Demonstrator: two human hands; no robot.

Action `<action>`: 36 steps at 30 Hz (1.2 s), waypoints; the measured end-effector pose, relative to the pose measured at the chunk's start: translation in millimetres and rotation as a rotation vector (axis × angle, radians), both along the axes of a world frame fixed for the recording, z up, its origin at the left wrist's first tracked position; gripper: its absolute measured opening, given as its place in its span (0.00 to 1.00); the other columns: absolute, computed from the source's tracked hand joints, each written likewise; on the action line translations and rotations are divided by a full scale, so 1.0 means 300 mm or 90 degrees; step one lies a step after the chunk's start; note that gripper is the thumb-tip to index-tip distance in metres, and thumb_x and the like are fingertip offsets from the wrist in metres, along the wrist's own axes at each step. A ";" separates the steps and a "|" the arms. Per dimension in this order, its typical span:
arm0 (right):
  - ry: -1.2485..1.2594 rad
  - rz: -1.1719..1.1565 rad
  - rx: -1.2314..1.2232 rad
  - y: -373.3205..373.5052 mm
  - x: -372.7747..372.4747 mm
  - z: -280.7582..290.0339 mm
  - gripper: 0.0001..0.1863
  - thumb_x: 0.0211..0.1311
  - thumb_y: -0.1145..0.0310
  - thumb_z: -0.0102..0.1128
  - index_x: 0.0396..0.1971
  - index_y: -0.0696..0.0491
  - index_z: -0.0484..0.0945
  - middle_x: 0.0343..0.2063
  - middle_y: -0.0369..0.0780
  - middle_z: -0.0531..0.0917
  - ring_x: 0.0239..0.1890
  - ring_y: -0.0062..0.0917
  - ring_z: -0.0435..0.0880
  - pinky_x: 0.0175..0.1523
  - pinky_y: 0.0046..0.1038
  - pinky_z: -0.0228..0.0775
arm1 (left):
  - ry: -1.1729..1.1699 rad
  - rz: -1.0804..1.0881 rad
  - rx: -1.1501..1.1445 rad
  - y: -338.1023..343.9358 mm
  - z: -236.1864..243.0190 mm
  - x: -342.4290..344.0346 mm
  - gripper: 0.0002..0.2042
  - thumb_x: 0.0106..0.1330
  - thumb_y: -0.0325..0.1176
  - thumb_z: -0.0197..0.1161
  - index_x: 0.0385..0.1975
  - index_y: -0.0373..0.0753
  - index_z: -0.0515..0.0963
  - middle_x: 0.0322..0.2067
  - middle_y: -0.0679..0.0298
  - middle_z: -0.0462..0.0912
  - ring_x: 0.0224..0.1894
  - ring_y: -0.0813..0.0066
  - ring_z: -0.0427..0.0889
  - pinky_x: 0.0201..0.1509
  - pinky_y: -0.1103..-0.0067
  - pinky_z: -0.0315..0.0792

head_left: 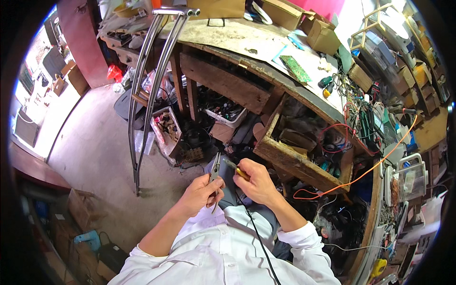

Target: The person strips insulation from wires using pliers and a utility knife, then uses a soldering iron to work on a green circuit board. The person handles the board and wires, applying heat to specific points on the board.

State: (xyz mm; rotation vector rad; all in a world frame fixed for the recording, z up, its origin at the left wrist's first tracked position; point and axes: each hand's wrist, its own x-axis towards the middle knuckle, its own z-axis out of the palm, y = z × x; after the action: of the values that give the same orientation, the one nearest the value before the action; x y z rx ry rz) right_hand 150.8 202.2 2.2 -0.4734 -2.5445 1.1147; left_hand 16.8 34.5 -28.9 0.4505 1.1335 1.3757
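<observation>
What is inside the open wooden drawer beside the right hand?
The drawer holds a dark jumble: red wires, a box-like block and small teal parts. Its front wall and shadow hide whatever lies deeper.

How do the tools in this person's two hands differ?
The left hand grips pliers, grey metal with jaws pointing up. The right hand holds a slimmer, rod-like yellow-handled tool, tilted toward the pliers. A black cable seems to trail from the yellow-handled tool; the pliers have none. Both tips nearly meet.
</observation>
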 end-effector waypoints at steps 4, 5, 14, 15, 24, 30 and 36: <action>0.035 0.030 0.190 -0.036 -0.015 0.042 0.08 0.44 0.72 0.63 0.21 0.56 0.72 0.27 0.41 0.74 0.33 0.38 0.74 0.34 0.37 0.67 | -0.015 0.012 0.001 -0.010 -0.002 0.001 0.13 0.76 0.42 0.53 0.37 0.38 0.72 0.21 0.66 0.76 0.18 0.87 0.65 0.20 0.85 0.60; 0.049 0.033 0.209 -0.037 -0.019 0.037 0.08 0.43 0.72 0.63 0.21 0.55 0.72 0.27 0.41 0.74 0.32 0.38 0.74 0.34 0.36 0.67 | -0.017 0.013 0.001 -0.014 -0.001 0.001 0.13 0.76 0.42 0.53 0.37 0.38 0.72 0.21 0.66 0.76 0.18 0.87 0.65 0.20 0.85 0.60; 0.094 0.023 0.405 -0.060 -0.059 0.013 0.11 0.37 0.75 0.66 0.20 0.53 0.71 0.28 0.40 0.74 0.31 0.35 0.73 0.34 0.33 0.67 | 0.082 0.011 0.024 -0.031 -0.035 0.022 0.13 0.77 0.41 0.52 0.35 0.37 0.70 0.21 0.65 0.77 0.19 0.81 0.71 0.21 0.83 0.65; 0.092 0.020 0.420 -0.064 -0.060 -0.005 0.11 0.37 0.75 0.66 0.19 0.53 0.70 0.27 0.40 0.74 0.30 0.35 0.73 0.32 0.33 0.67 | 0.114 0.023 0.045 -0.031 -0.041 0.029 0.14 0.77 0.42 0.51 0.34 0.37 0.70 0.21 0.65 0.77 0.19 0.79 0.73 0.21 0.82 0.66; 0.110 0.035 -0.032 -0.083 -0.077 -0.022 0.15 0.48 0.79 0.63 0.17 0.57 0.62 0.15 0.37 0.62 0.18 0.23 0.64 0.23 0.27 0.53 | -0.042 -0.039 0.007 -0.085 0.101 0.013 0.16 0.78 0.42 0.48 0.33 0.36 0.65 0.19 0.60 0.75 0.19 0.69 0.79 0.22 0.75 0.73; 0.012 0.045 -0.483 -0.074 -0.082 -0.017 0.18 0.53 0.80 0.63 0.15 0.52 0.62 0.16 0.26 0.66 0.21 0.10 0.59 0.25 0.20 0.48 | -0.099 -0.036 0.020 -0.083 0.100 0.004 0.16 0.78 0.44 0.49 0.33 0.36 0.65 0.19 0.60 0.74 0.19 0.67 0.79 0.21 0.74 0.73; -0.006 0.044 -0.902 -0.074 -0.094 -0.040 0.07 0.50 0.81 0.63 0.22 0.54 0.74 0.18 0.31 0.73 0.18 0.13 0.65 0.24 0.18 0.52 | -0.157 -0.039 0.054 -0.083 0.094 -0.018 0.15 0.77 0.43 0.50 0.35 0.36 0.65 0.18 0.61 0.73 0.19 0.67 0.79 0.22 0.72 0.76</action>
State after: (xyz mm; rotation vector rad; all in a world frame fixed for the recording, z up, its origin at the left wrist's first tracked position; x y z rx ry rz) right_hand 122.7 180.1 -9.9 -0.6423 -1.3471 2.7688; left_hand 11.3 9.6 -0.7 0.3610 0.8570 1.3875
